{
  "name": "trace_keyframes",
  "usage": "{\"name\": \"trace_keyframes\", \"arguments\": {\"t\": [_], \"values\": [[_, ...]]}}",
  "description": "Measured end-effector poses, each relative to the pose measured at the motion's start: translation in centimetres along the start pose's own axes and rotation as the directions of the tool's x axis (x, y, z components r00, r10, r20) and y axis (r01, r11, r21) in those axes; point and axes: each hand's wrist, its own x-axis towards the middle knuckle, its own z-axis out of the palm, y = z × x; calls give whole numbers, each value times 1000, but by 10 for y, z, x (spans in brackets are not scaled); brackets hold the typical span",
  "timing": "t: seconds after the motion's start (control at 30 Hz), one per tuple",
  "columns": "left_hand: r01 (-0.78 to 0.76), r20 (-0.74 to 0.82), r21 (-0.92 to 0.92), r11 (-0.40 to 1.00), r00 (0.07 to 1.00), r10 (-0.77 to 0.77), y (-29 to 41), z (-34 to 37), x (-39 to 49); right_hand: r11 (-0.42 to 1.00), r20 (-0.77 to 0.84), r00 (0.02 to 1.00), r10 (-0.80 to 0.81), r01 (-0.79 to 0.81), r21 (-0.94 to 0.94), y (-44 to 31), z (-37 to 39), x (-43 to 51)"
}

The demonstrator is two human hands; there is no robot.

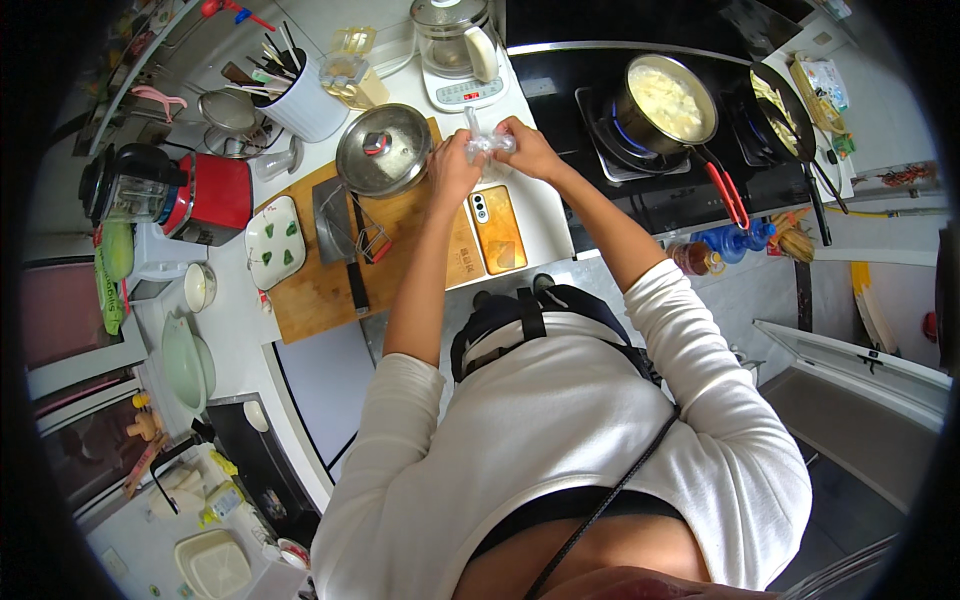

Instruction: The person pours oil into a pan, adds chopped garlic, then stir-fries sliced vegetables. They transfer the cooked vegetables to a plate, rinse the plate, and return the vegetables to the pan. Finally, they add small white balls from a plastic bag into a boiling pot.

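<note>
My left hand (453,169) and my right hand (532,153) grip the gathered neck of a clear plastic bag (487,142) between them, over the counter's corner. What the bag holds is mostly hidden by my hands. Just left of my left hand sits a steel pot lid (375,169) with a knob, at the far end of a wooden cutting board (315,315). An orange-gold smartphone (501,241) lies below the bag, near the counter's front edge. On the board rest a cleaver (334,225) and a peeler-like wire tool with a red part (373,238).
A pot of boiling pale food (664,105) stands over a blue flame, its red handle (726,191) jutting toward me. A black frying pan (763,112) is farther right. Behind my hands stands an electric glass kettle (450,49). A red blender (217,195) and a heart-patterned dish (275,244) are left.
</note>
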Motion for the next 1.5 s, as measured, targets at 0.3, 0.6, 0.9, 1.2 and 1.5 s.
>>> {"name": "trace_keyframes", "arguments": {"t": [0.3,0.6,0.9,1.2,1.5], "values": [[70,-95,-286,956,990,-101,3,-18,0,996,-168,985,-42,56,75,-6,-4,3],[154,29,-697,701,982,-186,-8,-34,15,967,-167,976,-139,170,192,5,-12,12],[58,-296,-331,942,941,-163,13,-42,21,963,-158,975,-154,184,198,-27,-21,5],[316,59,-828,462,870,-489,17,-67,2,969,-569,811,136,12,249,26,-16,27],[349,211,-909,228,857,-470,36,-75,-4,860,224,910,-350,406,-309,-76,-21,4]]}}
